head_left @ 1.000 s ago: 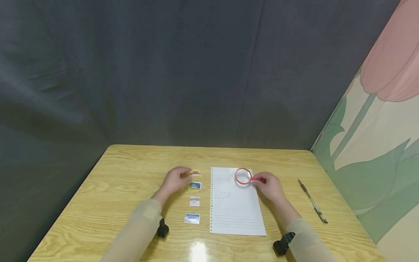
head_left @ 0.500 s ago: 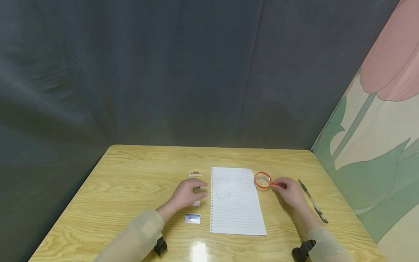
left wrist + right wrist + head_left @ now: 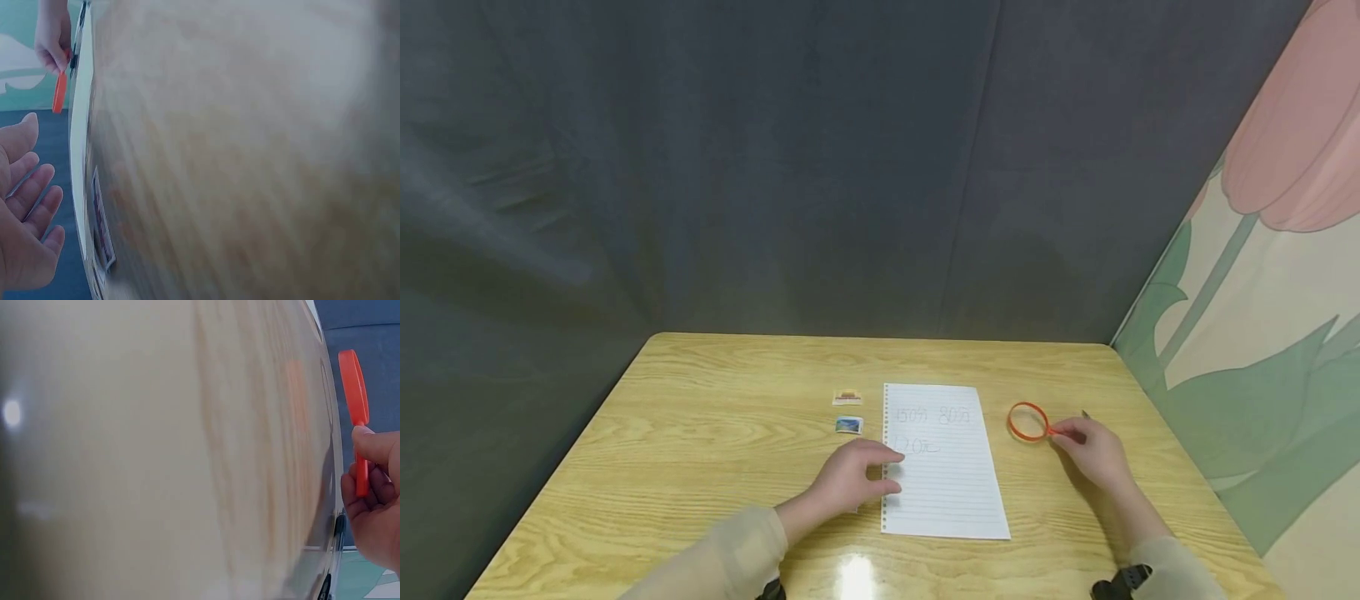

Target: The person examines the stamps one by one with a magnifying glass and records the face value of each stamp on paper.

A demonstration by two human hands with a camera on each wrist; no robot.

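My right hand grips the handle of a red-rimmed magnifying glass, held above the table to the right of a lined sheet of paper. My left hand is over the sheet's left edge, fingers loosely extended and apart from the thumb, holding nothing. Faint handwriting marks the sheet's upper part. Left of it lie a yellowish stamp-like picture and a blue-green one. The left hand and forearm hide the spots below them, save for a sliver of another.
A pen lies at the right, mostly hidden behind my right hand. The wooden table ends at a dark curtain behind and a flower-patterned wall on the right.
The right hand has carried the magnifying glass rightward off the sheet, uncovering more writing. My left hand has left the top picture, moving down and right to the sheet's edge.
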